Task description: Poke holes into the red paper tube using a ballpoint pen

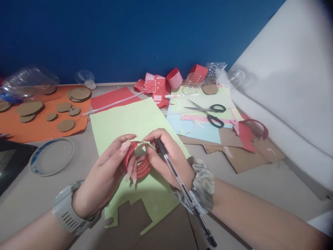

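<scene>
My left hand (111,163) is closed around a red ring of ribbed paper (144,167), some fingers inside it. My right hand (169,158) pinches a small light-green paper piece (151,146) at the ring's upper rim. A clear ballpoint pen (179,180) lies in the same hand, its black cap end by the knuckles and its other end pointing down past the wrist. Beneath both hands lies a sheet of light-green paper (127,118) with notches cut from its near edge.
Black-handled scissors (208,113) lie on coloured paper to the right, beside brown cardboard (249,159). Orange paper (83,126) with several cardboard discs (66,125) is at the left, near a clear plastic ring (71,158). Red paper rolls (174,79) stand along the blue wall (130,38).
</scene>
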A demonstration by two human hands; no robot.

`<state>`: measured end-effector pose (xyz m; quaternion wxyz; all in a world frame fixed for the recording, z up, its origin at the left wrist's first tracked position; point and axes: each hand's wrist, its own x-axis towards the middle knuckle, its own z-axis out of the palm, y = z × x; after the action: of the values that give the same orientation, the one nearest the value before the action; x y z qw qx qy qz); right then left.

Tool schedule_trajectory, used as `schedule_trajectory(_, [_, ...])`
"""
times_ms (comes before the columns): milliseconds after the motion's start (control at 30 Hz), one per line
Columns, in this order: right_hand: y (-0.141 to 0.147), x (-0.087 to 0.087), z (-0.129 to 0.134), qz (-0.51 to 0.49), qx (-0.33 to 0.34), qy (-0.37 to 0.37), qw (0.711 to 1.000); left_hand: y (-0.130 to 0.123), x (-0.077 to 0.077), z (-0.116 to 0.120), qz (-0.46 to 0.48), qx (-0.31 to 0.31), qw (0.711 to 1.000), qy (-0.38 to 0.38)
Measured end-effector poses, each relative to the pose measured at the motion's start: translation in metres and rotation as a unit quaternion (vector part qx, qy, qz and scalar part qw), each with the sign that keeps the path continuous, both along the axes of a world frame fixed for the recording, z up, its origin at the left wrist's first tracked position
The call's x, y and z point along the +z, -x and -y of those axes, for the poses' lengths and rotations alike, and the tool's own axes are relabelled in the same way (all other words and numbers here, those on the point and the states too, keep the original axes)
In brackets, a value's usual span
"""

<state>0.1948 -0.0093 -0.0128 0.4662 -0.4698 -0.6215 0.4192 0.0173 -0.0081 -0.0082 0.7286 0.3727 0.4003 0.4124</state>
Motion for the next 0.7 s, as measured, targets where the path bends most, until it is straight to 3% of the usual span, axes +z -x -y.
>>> schedule_trajectory(233, [-0.0022,-0.0044,-0.0016,-0.002,0.022,0.021,1.000,-0.0014,0.0045,0.0042,-0.028,-0.030,0.998,-0.039])
schedule_trajectory(533, [-0.0017,-0.0037,-0.0031,0.021,-0.003,-0.008,1.000,0.0013,0.0002,0.0007,-0.006,-0.029,1.000,-0.002])
schedule_trajectory(700, [-0.0030,-0.0037,-0.0026,0.041,-0.013,0.002,0.999,0.0021,-0.0004,0.0000,-0.030,-0.024,0.999,-0.038])
